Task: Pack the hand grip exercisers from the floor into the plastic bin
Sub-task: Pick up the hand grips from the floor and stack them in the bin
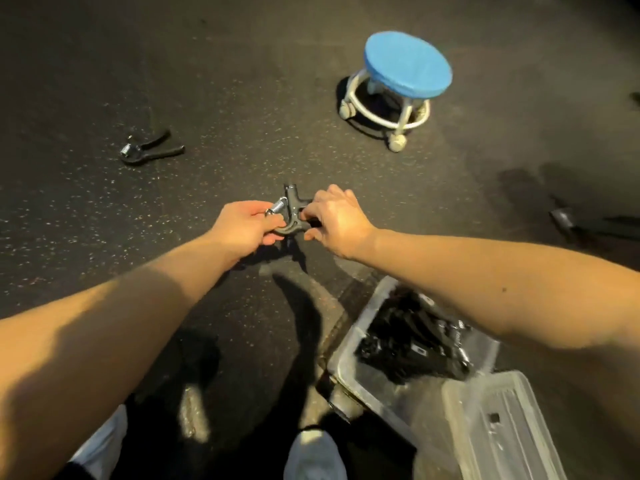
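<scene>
A black hand grip exerciser [290,206] with a silver spring is held above the dark floor between both hands. My left hand [244,225] grips its curved handle near the spring. My right hand [337,220] pinches the other handle from the right. A second exerciser [149,148] lies on the floor at the left. A third dark one [568,220] lies blurred at the right edge. The clear plastic bin [349,358] stands at lower right and holds several black exercisers [408,344]. My right forearm crosses over its far corner.
A low blue-topped stool [407,69] on white castors stands at the back right. The bin's clear lid [502,427] lies against the bin at the bottom right. My feet in pale shoes [313,455] show at the bottom edge.
</scene>
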{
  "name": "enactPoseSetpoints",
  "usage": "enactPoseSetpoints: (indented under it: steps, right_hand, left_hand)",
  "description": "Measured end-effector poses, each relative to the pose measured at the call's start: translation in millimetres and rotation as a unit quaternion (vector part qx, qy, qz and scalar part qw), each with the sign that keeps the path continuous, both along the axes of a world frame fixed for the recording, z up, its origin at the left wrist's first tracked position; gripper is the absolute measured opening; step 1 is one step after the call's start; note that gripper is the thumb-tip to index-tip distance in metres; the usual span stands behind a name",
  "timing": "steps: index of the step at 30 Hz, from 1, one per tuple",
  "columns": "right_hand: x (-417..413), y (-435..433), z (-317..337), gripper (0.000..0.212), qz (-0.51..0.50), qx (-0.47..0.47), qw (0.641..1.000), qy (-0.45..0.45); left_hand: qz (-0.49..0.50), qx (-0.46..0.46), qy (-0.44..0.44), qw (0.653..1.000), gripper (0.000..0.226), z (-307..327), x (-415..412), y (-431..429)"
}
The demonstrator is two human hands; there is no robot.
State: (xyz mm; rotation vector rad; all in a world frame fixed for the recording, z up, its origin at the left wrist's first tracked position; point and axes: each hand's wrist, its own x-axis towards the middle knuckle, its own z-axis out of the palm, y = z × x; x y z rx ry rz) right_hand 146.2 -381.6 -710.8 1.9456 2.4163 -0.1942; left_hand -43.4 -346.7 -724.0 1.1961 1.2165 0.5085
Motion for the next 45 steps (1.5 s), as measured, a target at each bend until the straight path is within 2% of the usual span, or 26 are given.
enactPoseSetpoints:
  steps: [4,6,8,10,11,14,18,20,26,31,34,39,42,45]
  right_hand:
    - [42,-75,46,0.022,-0.034,-0.011,0.996,0.080]
    - [67,-114,56,0.015,-0.087,0.047,0.988,0.116]
    - [89,-151,61,0.024,-0.162,0.085,0.974,0.135]
    - [106,-182,59,0.042,-0.211,0.064,0.964,0.145]
    - [114,-195,57,0.044,-0.224,0.045,0.961,0.154]
    - [124,-229,51,0.030,-0.255,-0.021,0.950,0.181]
    - [124,-268,39,0.021,-0.317,-0.083,0.906,0.267]
    - [120,-282,32,0.022,-0.347,-0.093,0.887,0.291]
    - [101,-307,9,0.029,-0.385,-0.122,0.863,0.302]
    - [87,-310,-3,0.034,-0.404,-0.135,0.850,0.311]
    - [89,-306,0,0.033,-0.415,-0.116,0.844,0.320]
    - [99,-306,7,0.027,-0.445,-0.115,0.804,0.377]
    - [105,-307,13,0.025,-0.442,-0.099,0.796,0.402]
    - [114,-306,10,0.024,-0.463,-0.065,0.781,0.415]
  left_hand:
    - [-0.060,0.031,0.003,0.998,0.024,28,31,-48]
    - [-0.092,0.044,0.010,0.995,0.027,36,47,-68]
    - [-0.136,0.076,0.019,0.988,0.027,46,61,-88]
    - [-0.173,0.103,0.033,0.979,0.025,54,74,-106]
    - [-0.194,0.118,0.041,0.973,0.025,56,80,-113]
    - [-0.245,0.167,0.064,0.953,0.025,49,95,-130]
    - [-0.278,0.185,0.072,0.940,0.022,34,100,-150]
    - [-0.283,0.191,0.075,0.937,0.021,27,99,-160]
    - [-0.276,0.185,0.084,0.939,0.017,2,88,-169]
    - [-0.223,0.158,0.073,0.959,0.023,-6,89,-169]
    - [-0.208,0.153,0.075,0.963,0.024,-11,94,-165]
    - [-0.191,0.126,0.053,0.972,0.024,-12,105,-163]
    - [-0.189,0.099,0.048,0.976,0.024,-11,113,-166]
    - [-0.195,0.086,0.063,0.975,0.016,-11,122,-171]
